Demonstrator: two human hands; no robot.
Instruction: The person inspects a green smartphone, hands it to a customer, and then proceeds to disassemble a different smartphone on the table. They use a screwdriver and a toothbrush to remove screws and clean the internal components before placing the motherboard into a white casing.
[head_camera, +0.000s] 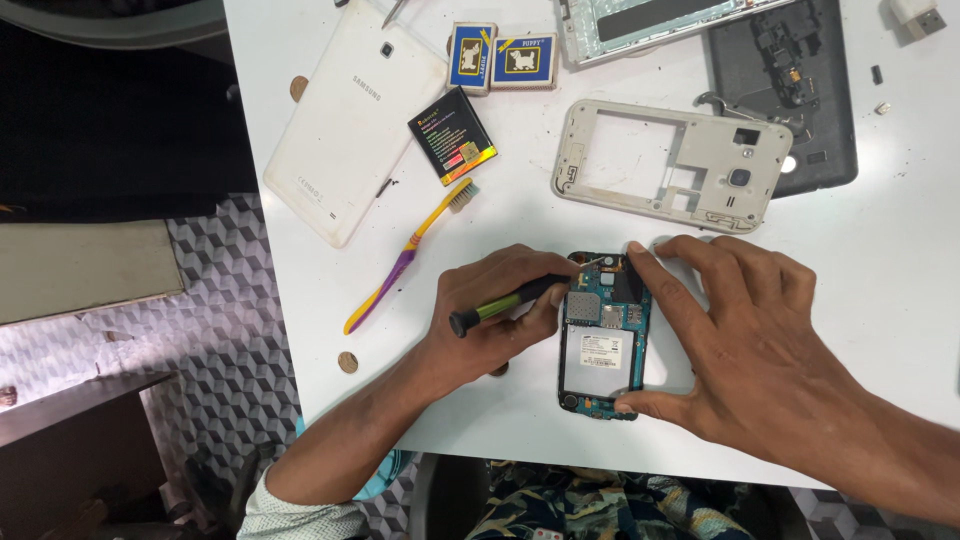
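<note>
Right hand (750, 330) arches over the opened phone (603, 335), grip pinching its edges; left hand (495, 310) (fisted) grips a screwdriver (510, 303) beside it.

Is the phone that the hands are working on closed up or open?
Open: the phone lies with its back cover off, circuit board bare.

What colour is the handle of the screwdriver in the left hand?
The handle is green with a black end cap, seen best in the head view.
</note>
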